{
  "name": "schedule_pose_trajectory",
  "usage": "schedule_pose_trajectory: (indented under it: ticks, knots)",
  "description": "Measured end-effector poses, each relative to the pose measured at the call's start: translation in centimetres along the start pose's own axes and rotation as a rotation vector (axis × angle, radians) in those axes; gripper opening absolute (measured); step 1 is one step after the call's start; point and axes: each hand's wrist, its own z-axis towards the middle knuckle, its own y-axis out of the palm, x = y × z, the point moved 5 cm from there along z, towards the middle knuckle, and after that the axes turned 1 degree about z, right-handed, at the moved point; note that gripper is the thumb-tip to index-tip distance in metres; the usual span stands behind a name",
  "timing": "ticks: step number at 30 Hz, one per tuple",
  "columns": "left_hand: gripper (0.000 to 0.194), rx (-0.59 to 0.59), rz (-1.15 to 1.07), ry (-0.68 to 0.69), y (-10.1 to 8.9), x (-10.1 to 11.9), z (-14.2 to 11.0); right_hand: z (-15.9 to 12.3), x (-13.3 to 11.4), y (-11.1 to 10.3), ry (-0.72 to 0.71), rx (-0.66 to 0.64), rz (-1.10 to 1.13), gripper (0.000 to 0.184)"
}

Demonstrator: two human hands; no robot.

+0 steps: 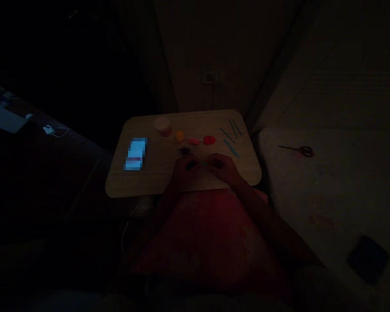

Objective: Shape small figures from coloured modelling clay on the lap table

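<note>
In dim light, my left hand (184, 170) and my right hand (225, 167) meet over the front of a small wooden table (159, 182). Their curled fingers pinch a small piece of green modelling clay (204, 164) between them, mostly covered by the fingertips. Just beyond my left hand lies a dark purple lump of clay (184, 151). Farther back are an orange lump (180, 136), a pink lump (193, 141) and a red lump (209, 140). Several thin blue modelling tools (231, 147) lie at the right of the table.
A lit phone (136, 154), its screen blurred out, lies at the table's left. Behind it stands a tub with a pale lid (163, 125). Scissors (303, 151) and a dark square item (368, 259) rest on the pale surface at right. A wall socket (212, 77) holds a plug.
</note>
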Motion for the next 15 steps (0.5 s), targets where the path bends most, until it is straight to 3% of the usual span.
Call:
schedule_pose_trajectory:
  ticks: [4, 8, 15]
  knots:
    - [0.023, 0.000, -0.013, 0.004, 0.05, 0.27, 0.09, -0.12, -0.20, -0.01, -0.029, 0.014, -0.076, 0.038]
    - [0.027, -0.007, -0.005, 0.009, 0.02, 0.33, 0.07, -0.28, -0.44, -0.18, -0.043, 0.039, -0.165, 0.031]
    - [0.029, -0.039, 0.003, 0.027, 0.28, 0.12, 0.07, -0.20, -0.36, -0.41, 0.001, 0.065, -0.165, 0.040]
